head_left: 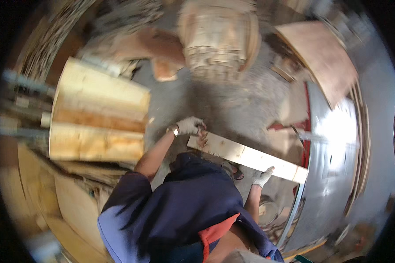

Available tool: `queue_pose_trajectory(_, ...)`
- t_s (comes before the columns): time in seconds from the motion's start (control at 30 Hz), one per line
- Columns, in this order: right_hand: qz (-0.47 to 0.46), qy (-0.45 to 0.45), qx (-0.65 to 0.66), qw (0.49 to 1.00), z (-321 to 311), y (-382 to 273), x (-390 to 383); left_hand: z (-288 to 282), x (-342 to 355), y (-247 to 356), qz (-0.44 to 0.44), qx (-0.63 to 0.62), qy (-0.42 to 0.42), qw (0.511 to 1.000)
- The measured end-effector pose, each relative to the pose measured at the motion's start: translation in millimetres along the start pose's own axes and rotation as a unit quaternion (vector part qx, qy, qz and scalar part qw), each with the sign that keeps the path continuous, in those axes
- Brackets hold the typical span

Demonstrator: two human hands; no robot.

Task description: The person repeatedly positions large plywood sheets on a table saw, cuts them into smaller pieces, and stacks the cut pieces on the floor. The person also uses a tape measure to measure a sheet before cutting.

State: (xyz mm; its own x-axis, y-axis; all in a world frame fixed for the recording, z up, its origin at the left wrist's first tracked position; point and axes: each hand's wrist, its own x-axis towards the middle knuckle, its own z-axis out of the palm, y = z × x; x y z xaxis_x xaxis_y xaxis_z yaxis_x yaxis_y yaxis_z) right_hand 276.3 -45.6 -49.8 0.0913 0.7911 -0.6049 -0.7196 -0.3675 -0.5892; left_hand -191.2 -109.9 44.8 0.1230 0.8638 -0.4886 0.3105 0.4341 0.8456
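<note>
A long pale wooden board (245,155) lies slantwise across the front of my body, its right end nearer to me. My left hand (190,126), in a light glove with a watch at the wrist, is closed at the board's left end; motion blur softens its fingers. Farther along, my right hand (262,177), gloved too, grips the near edge toward the right end, thumb on top and the other fingers hidden beneath. The board's right end reaches the edge of a grey metal-topped table (324,175).
Left of me, wide pale planks (98,136) rest on a support. A large stack of wood pieces (217,39) stands ahead on the grey floor (232,101). A curved brown sheet (322,57) leans at the far right, beyond a red frame part (307,114).
</note>
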Motion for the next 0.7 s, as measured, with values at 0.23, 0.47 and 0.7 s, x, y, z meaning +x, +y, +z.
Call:
queue_pose_trajectory(0.23, 0.121, -0.041, -0.178, 0.976, 126, 166, -15, -85, -196, -88, -0.141, -0.181, 0.375, 0.898)
queue_pose_trajectory(0.47, 0.403, -0.150, -0.292, 0.855, 230, 260, -44, -114, -280, -50, -0.001, -0.198, 0.610, 0.767)
queue_pose_trajectory(0.7, 0.321, -0.276, -0.412, 0.807, 241, 260, 11, -135, -350, -46, 0.048, -0.174, 0.858, 0.481)
